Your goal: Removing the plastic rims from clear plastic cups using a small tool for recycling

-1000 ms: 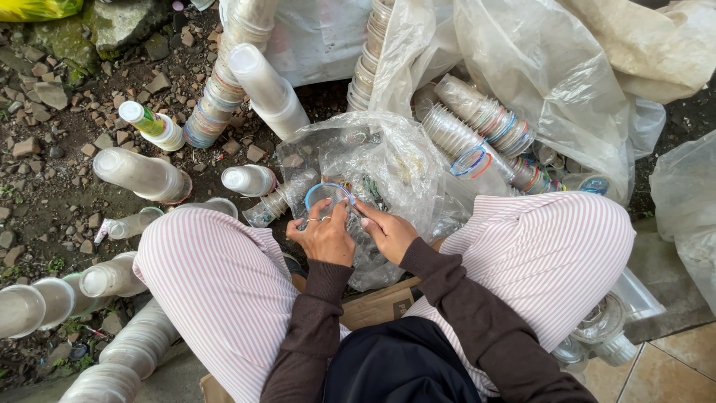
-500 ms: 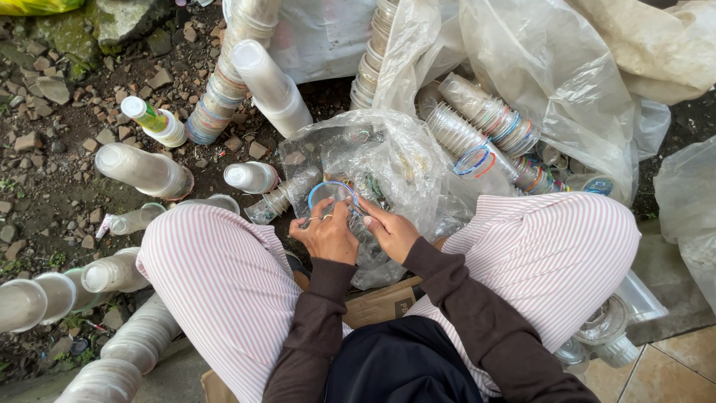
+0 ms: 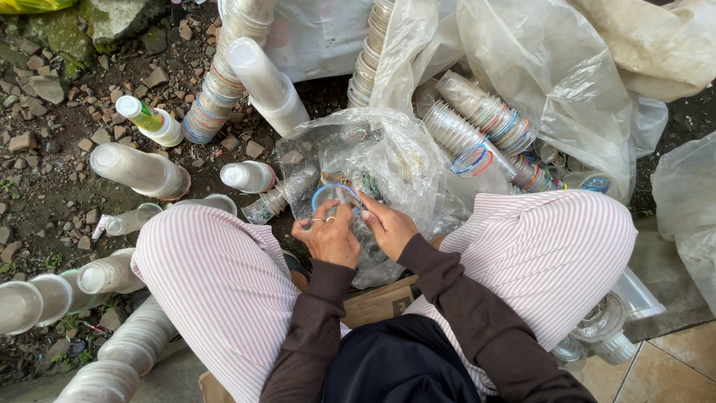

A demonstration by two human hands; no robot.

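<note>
Little shift since half a second back: hands and cup sit at about the same spot between the knees, cup rim now tilted slightly more toward the camera, left fingers curled tighter over it. Far left: stacks of nested clear cups (image 3: 45, 295) lying on stony dirt ground (image 3: 52, 186), unchanged. Next over: single bottle with green label (image 3: 153, 121) and a fat cup stack (image 3: 142, 170), both lying on their sides, same positions. Left hand (image 3: 328, 237), ring on one finger, clenched on the near side of a clear plastic cup with a blue rim (image 3: 335, 195), pinching its edge. Cup held just above the lap, mouth up, in front of a crumpled clear plastic bag (image 3: 395, 160) partly filled with loose cups. Right hand (image 3: 388, 227) touching the cup's right edge, fingertips gripping at the rim; exact hold on the far side hidden. Right of centre: rows of stacked cups with coloured rims (image 3: 477, 123) inside a larger clear bag (image 3: 552, 82). Striped trouser legs (image 3: 216, 276) framing both sides.
</note>
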